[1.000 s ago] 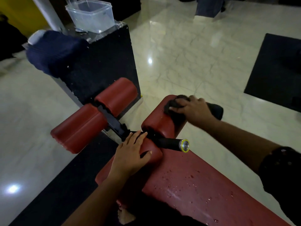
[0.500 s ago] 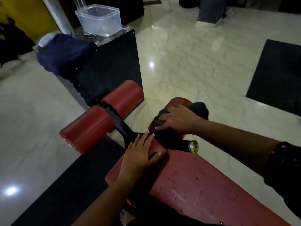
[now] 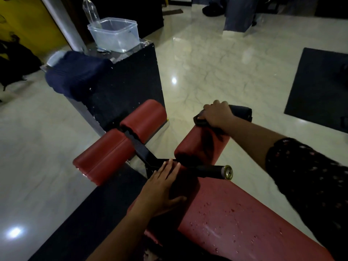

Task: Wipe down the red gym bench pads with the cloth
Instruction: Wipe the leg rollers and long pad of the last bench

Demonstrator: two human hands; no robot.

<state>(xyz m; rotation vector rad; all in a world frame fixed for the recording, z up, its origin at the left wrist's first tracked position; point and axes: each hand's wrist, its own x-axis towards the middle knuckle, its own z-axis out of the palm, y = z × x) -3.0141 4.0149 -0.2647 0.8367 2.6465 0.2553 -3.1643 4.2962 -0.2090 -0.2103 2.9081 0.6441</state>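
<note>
The red bench seat (image 3: 235, 219) runs from the lower right, dotted with water drops. A red roller pad (image 3: 199, 147) stands at its head end. My right hand (image 3: 216, 114) grips a dark cloth (image 3: 243, 112) against the far end of that roller. My left hand (image 3: 162, 189) lies flat with straight fingers on the seat's front edge, beside a black bar with a gold end cap (image 3: 212, 171). Two more red rollers (image 3: 120, 142) sit farther left on a black bracket.
A black box (image 3: 128, 87) stands behind the rollers, with a clear plastic tub (image 3: 114, 33), a bottle (image 3: 91, 13) and a dark blue cloth (image 3: 75, 80) on it. Black mats lie at the right (image 3: 318, 87) and lower left (image 3: 75, 223) on the glossy marble floor.
My right hand has slid the cloth from the near part of the roller out to its far end. My left hand has stayed on the seat's edge.
</note>
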